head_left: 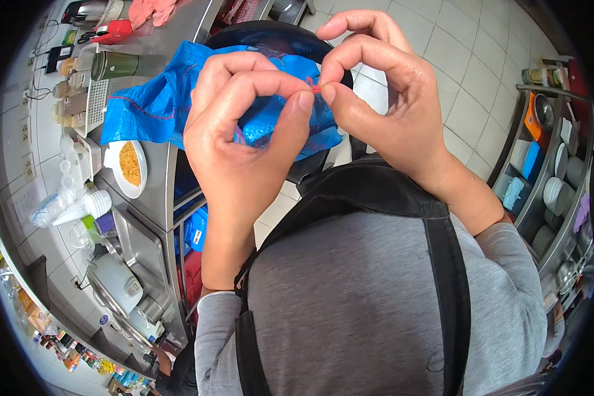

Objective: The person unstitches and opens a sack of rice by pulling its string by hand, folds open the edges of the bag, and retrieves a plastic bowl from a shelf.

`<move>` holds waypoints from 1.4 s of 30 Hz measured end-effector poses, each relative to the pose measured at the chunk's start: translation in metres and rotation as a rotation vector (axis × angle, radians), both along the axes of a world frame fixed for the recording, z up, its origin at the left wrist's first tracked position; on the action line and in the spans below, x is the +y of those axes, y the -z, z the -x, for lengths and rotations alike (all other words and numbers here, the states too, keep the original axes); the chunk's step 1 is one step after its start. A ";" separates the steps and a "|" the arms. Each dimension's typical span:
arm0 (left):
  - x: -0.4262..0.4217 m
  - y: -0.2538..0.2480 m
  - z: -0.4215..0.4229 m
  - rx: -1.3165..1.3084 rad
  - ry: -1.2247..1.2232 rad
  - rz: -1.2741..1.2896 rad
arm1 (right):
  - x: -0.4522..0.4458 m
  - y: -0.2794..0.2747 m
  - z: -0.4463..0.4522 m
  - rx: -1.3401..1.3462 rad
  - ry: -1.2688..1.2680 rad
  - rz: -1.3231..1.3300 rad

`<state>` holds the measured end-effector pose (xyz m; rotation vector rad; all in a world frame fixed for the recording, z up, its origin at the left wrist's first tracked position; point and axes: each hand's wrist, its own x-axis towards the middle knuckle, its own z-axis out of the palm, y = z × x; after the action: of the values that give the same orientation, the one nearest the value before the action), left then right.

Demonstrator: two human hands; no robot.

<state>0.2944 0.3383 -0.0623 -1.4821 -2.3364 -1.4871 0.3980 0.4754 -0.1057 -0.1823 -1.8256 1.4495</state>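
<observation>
Presently, the left hand (241, 112) and right hand (393, 92) are pinching red string (315, 87) between closed thumbs and forefingers; seemingly light, limp, it is requiring close-set fingertip holds.

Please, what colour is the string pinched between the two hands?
The string is pinkish red, best seen in the head view.

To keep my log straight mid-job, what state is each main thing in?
Left hand: fingers pinching red string
Right hand: fingers pinching same string
Red string: held between both hands
Blue bag: creased; open or closed, can't tell
White plate: holding yellow-brown crumbs
White cups: stacked
</observation>
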 end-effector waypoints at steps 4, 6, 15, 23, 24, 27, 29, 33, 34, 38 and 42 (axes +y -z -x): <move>-0.003 -0.009 0.000 -0.077 0.026 -0.002 | -0.001 -0.001 -0.002 -0.013 -0.001 0.040; -0.006 -0.016 -0.001 -0.103 0.044 0.014 | -0.001 0.000 0.000 0.051 0.034 -0.014; -0.001 -0.011 0.004 -0.064 0.021 0.020 | -0.003 -0.003 -0.001 0.069 0.097 -0.147; -0.005 -0.019 0.002 -0.097 0.039 0.040 | -0.004 -0.001 -0.003 0.081 0.113 -0.151; -0.005 -0.020 0.000 -0.057 0.062 0.072 | -0.004 -0.001 -0.003 0.078 0.113 -0.157; -0.004 -0.014 0.001 0.016 0.105 0.080 | -0.005 -0.004 -0.006 0.055 0.127 -0.195; -0.003 -0.012 0.001 -0.078 0.061 0.042 | -0.006 -0.004 -0.006 0.057 0.111 -0.154; -0.005 -0.011 0.003 -0.196 0.036 0.015 | -0.007 -0.002 -0.006 0.062 0.095 -0.115; -0.006 -0.012 0.002 -0.220 0.034 0.016 | -0.006 -0.002 -0.006 0.055 0.108 -0.153; -0.007 -0.013 0.000 -0.276 0.021 0.021 | -0.010 0.003 -0.003 0.116 0.192 -0.076; -0.007 -0.012 0.000 -0.256 0.024 0.027 | -0.006 -0.005 -0.010 0.056 0.164 -0.185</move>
<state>0.2949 0.3311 -0.0499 -1.4047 -2.4918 -1.7544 0.4080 0.4692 -0.1008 -0.1920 -1.8417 1.1557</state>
